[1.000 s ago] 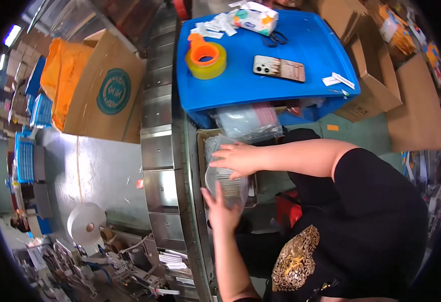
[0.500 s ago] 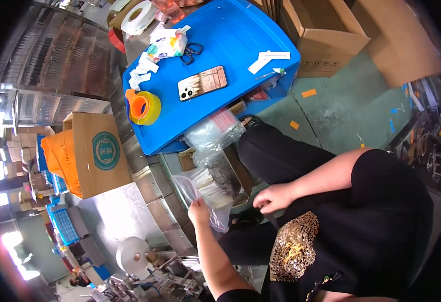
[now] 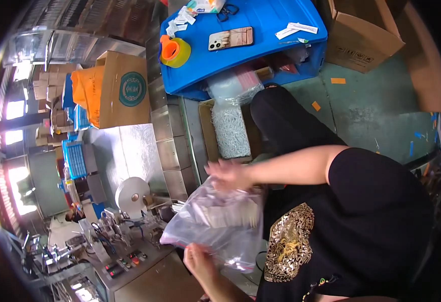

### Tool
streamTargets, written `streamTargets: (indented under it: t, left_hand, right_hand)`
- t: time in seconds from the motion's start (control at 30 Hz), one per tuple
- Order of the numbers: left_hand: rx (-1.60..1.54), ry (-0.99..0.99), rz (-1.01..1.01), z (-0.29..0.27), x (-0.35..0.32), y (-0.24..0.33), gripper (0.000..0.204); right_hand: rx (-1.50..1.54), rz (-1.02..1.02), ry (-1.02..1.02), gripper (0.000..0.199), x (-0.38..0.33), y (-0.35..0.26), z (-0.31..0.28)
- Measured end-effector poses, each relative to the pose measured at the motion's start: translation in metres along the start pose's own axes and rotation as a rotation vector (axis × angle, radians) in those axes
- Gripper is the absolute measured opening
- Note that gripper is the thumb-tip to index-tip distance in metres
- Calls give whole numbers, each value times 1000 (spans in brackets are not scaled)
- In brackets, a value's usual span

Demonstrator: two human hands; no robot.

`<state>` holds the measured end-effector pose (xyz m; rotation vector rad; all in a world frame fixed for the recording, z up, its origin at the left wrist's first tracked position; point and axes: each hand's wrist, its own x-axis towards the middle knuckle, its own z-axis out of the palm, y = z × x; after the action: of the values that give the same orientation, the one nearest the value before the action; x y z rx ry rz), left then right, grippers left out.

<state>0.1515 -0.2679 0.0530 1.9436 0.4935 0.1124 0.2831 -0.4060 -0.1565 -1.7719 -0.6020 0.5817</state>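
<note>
We hold a clear plastic bag in front of our body, above our lap, and it is filled with small pale packets. Our left hand grips the lower edge of the bag, with the fingers closed on the plastic. Our right hand is at the top of the bag; it is blurred, the fingers look spread, and we cannot tell if they pinch the film or only touch it.

Just beyond the bag, an open cardboard box stands on the floor and holds many small white pieces. Further away is a blue crate lid that serves as a surface. On it lie a phone, a yellow tape roll with an orange core, scissors and some white paper slips. To our left stands a machine with a white roll.
</note>
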Motion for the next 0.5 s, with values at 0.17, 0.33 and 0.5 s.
streamTargets:
  t: [0.17,0.33,0.5]
  left_hand:
    - [-101,131,-160,8,-25,-55,25]
    - [-191,156,-190,14,-25,-72,24]
    - [-114,65,-181,22,-12,-78,25]
  right_hand:
    - [-36,99,-223,92,2,26,29]
    - [7,-36,85,79,15,-5,4]
    - [21,45,-189,94,6,0,57]
